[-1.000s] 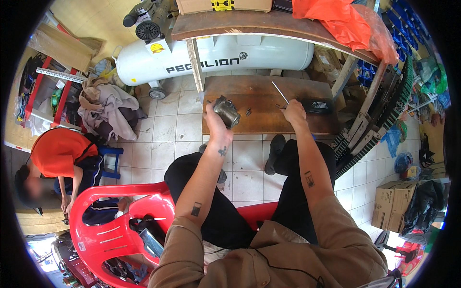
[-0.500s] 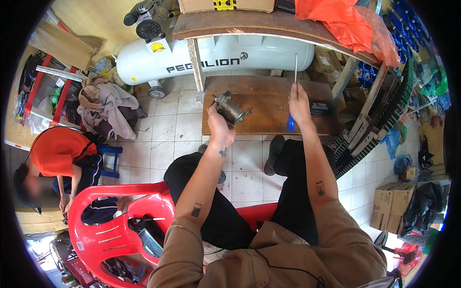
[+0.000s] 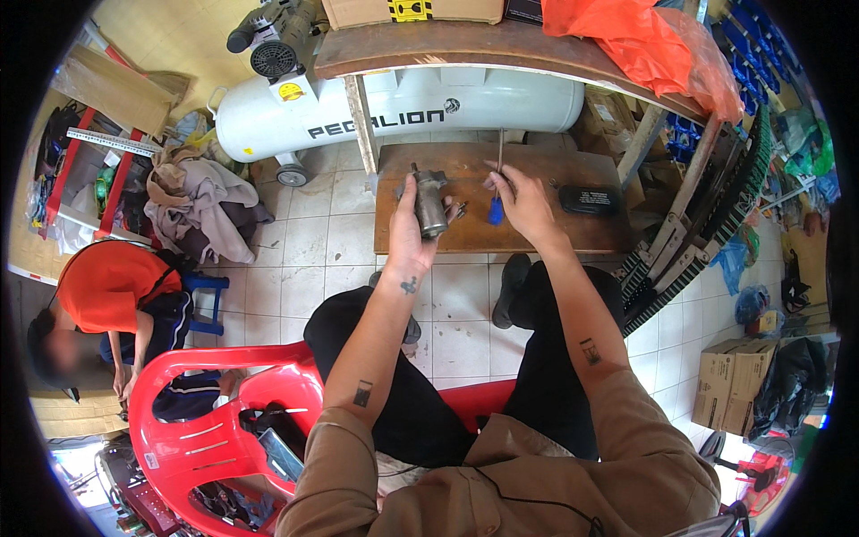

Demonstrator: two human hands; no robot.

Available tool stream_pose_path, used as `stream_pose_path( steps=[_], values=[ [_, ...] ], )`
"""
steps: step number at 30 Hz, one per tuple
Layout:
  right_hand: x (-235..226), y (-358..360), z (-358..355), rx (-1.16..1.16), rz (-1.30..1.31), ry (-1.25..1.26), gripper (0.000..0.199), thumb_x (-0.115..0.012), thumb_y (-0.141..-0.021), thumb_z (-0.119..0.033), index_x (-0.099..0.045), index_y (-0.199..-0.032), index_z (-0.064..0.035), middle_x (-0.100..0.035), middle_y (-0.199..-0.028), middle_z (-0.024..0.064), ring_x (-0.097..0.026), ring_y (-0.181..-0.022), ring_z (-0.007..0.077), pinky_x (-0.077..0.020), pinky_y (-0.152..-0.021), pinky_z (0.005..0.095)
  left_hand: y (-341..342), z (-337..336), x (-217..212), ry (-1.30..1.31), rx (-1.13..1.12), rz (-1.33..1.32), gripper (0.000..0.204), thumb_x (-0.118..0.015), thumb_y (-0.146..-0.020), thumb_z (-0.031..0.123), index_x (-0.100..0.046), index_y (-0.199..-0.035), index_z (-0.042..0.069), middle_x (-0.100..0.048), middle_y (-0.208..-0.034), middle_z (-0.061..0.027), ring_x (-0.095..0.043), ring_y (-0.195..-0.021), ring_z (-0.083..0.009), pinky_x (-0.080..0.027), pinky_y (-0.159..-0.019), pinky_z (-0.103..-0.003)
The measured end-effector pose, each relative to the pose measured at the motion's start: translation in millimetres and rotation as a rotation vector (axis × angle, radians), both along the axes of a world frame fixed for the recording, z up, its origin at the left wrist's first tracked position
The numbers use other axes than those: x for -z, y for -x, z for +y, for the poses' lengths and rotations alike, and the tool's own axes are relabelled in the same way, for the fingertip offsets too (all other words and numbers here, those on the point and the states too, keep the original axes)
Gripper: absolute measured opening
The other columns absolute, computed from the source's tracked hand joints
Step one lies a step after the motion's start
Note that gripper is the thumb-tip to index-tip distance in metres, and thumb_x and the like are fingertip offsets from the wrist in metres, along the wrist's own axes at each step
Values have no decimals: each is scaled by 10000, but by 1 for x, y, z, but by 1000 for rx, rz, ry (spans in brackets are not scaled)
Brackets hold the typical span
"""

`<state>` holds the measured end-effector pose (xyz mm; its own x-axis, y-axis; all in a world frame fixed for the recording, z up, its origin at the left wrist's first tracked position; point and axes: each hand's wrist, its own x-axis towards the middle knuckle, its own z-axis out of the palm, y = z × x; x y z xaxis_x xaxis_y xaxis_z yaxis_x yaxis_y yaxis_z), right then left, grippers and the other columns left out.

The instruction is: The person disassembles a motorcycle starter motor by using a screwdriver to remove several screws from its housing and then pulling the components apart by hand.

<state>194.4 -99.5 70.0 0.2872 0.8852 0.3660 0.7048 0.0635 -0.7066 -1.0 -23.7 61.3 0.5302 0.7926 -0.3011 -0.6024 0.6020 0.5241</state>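
Your legs stretch out from the red seat [image 3: 488, 398] towards a low wooden worktop [image 3: 537, 224]. Your left hand [image 3: 410, 234] is clamped around a grey metal cylinder part [image 3: 429, 201], held upright above the worktop's near edge. Just beside it, your right hand [image 3: 523, 204] grips a blue-handled screwdriver [image 3: 497, 183], shaft pointing away. Beyond lies a white compressor tank [image 3: 403, 112].

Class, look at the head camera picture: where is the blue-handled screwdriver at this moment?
The blue-handled screwdriver is in the right hand, upright over the low wooden board, just right of the grey metal part in the left hand.
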Motion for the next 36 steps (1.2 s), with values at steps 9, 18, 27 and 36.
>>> stream_pose_path(
  steps=[9, 18, 27, 36],
  values=[
    [-10, 3, -1, 56, 146, -32, 162, -618, -983, -127, -605, -1089, -4, -743, -948, 177, -721, -910, 352, -547, -751, 406, 4, 0, 2, -33, -21, -72, 599, -310, -1061, 564, -537, -1286, 58, -639, -1090, -137, -644, -940, -284, -554, -902, -417],
    [-17, -2, -5, 69, -4, 175, 233, -589, -1000, -210, -586, -1079, 8, -704, -987, 234, -641, -951, 454, -513, -803, 470, -9, -9, -5, -190, 61, -145, 599, -327, -1072, 502, -426, -1384, 0, -615, -1219, -201, -646, -1083, -319, -543, -986, -445],
    [2, -8, -2, 20, -41, 344, 256, -542, -1018, -250, -617, -1105, -21, -689, -1072, 220, -609, -1044, 431, -477, -903, 489, -7, -17, -18, -359, 63, -18, 529, -500, -1042, 420, -444, -1327, -22, -618, -1211, -209, -661, -1090, -326, -562, -975, -466],
    [-26, 9, -5, -36, 221, 309, 328, -534, -1033, -301, -617, -1268, -88, -694, -1004, 188, -644, -985, 384, -496, -849, 458, 2, -6, -17, -351, -57, 51, 515, -581, -1018, 368, -467, -1311, -39, -626, -1179, -184, -659, -1074, -302, -566, -971, -452]
  ],
)
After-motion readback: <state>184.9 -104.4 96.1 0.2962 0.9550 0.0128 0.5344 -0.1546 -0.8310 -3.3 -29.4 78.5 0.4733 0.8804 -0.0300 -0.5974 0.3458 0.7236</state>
